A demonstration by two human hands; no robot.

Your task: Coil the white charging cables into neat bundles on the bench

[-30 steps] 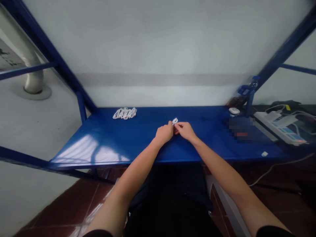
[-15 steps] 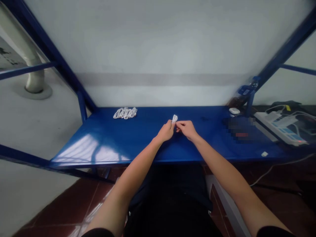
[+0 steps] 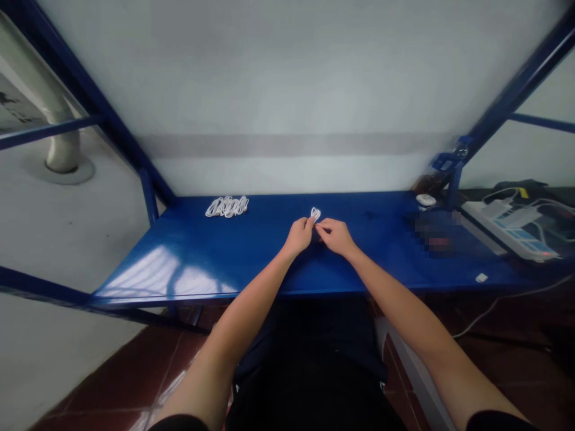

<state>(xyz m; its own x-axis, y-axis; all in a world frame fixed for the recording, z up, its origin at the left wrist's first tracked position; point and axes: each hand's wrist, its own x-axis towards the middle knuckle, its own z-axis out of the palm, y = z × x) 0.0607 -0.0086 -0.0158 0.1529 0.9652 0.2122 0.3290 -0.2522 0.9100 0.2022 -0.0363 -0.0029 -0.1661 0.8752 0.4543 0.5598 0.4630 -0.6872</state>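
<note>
A small coiled white cable (image 3: 315,213) pokes up from between my two hands, over the middle of the blue table (image 3: 251,257). My left hand (image 3: 300,235) is closed around its lower part, thumb on top. Fingers pinched, my right hand (image 3: 335,236) meets the bundle from the right; what lies between those fingertips is too small to make out. Several more coiled white cables (image 3: 227,206) lie in a row at the table's back left.
At the right stand a white power strip (image 3: 516,233) with plugs and cords and a leaning bottle (image 3: 444,163). A white rounded case (image 3: 425,200) and a small white piece (image 3: 481,278) lie on the table's right part. Blue frame posts (image 3: 150,194) rise at both sides.
Both hands have shifted slightly left with the cable. My right fingertips have moved in closer against my left hand, and the cable's loop shows rounder.
</note>
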